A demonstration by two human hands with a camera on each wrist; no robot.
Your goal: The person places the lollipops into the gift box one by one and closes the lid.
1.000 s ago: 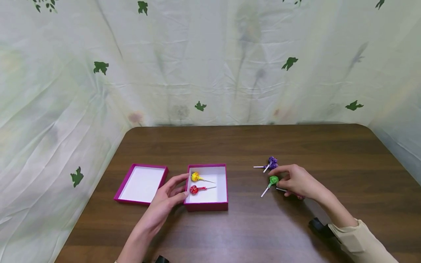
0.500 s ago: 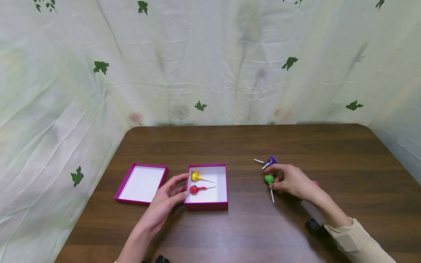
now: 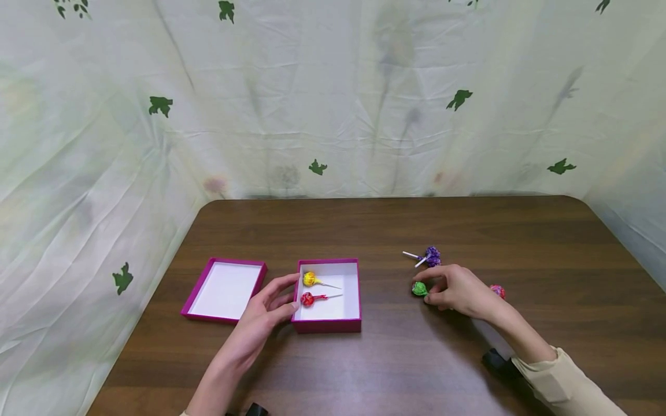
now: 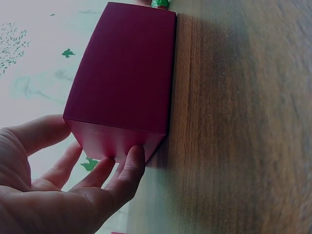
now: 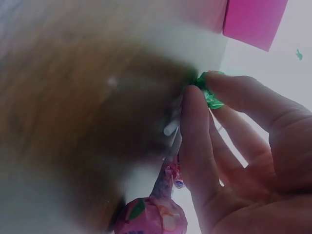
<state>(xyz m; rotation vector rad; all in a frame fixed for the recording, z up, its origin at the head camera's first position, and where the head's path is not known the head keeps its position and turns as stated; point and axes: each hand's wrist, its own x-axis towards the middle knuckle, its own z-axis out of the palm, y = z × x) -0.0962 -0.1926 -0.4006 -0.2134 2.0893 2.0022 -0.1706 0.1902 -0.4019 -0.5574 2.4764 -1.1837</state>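
Note:
In the head view, the left hand (image 3: 260, 315) rests its fingertips against the left wall of a magenta box (image 3: 326, 327) with a white inside. A yellow lollipop (image 3: 310, 279) and a red lollipop (image 3: 308, 299) lie in the box, sticks pointing right. The left wrist view shows the fingers of that hand (image 4: 83, 180) spread, bent, on the box's outer face (image 4: 124, 68). The right hand (image 3: 458, 292) pinches a green lollipop (image 3: 418, 289) between thumb and index finger; its stick is hidden. In the right wrist view, a pink lollipop (image 5: 153, 217) lies beside the right hand (image 5: 243, 156).
Left of the box lies its magenta-rimmed lid (image 3: 224, 290), white inside up. Purple lollipops (image 3: 432, 256) lie just beyond the right fingertips, and a pink lollipop (image 3: 498, 290) shows behind the right hand. A pale curtain (image 3: 333, 104) hangs at the table's back edge.
The right hand has shifted slightly left with the green lollipop, whose stick has turned out of sight. The pink lollipop's head has come into clearer view. The left hand has stayed at the box.

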